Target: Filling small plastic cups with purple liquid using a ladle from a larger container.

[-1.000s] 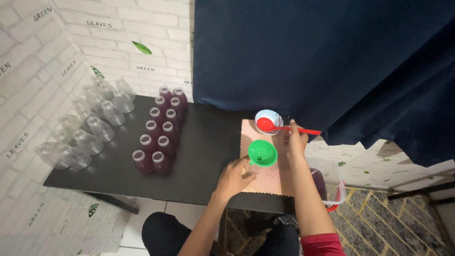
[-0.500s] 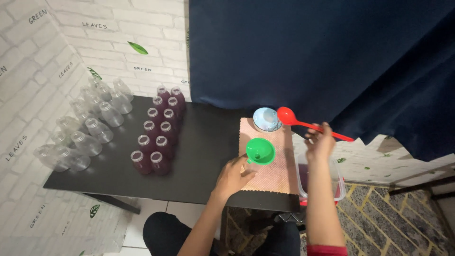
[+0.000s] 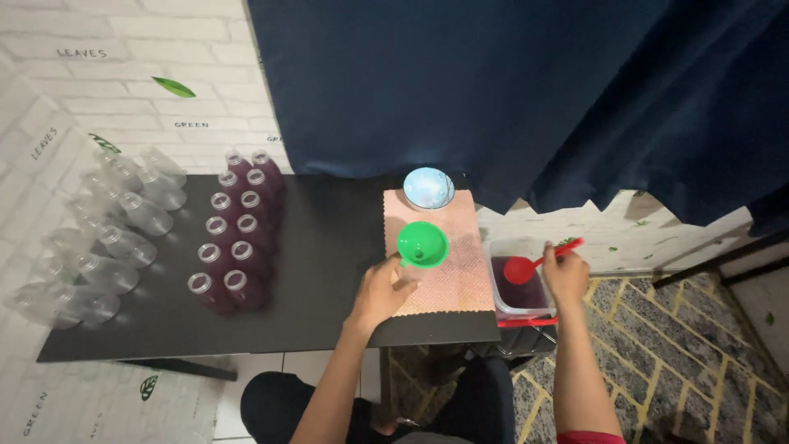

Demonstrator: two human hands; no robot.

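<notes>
Scooping: the right hand (image 3: pixel 565 275) is closed around the handle of a red ladle (image 3: pixel 526 268), and the bowl of the ladle is down inside a clear plastic tub (image 3: pixel 496 251) of dark purple liquid.
Tub place: it stands just beside the right end of the black table (image 3: pixel 329 247), lower than the table top.
Left hand: the left hand (image 3: pixel 385 288) pinches the small side tab of the green funnel (image 3: pixel 422 244) with loosely bent fingers; the rest of the hand rests on the pink cloth (image 3: pixel 448 288).
Funnel: it stands upright on the cloth; I cannot tell if a bottle is under it.
Bowl: a pale blue bowl (image 3: pixel 428 188) sits at the far edge of the cloth, near the curtain (image 3: pixel 493 90).
Filled bottles: two rows of small bottles with purple liquid (image 3: pixel 234 238) stand open in the middle of the table.
Empty bottles: clear empty bottles (image 3: pixel 107 238) lie and stand at the left side, well apart from the hands.
Step in hand: by my judgement, this is the loading of the ladle with liquid.
Next move calls for: lifting the ladle level, so nothing spills between tub and table, carrying it over the funnel mouth, and tipping slowly while the left hand keeps the funnel steady.
</notes>
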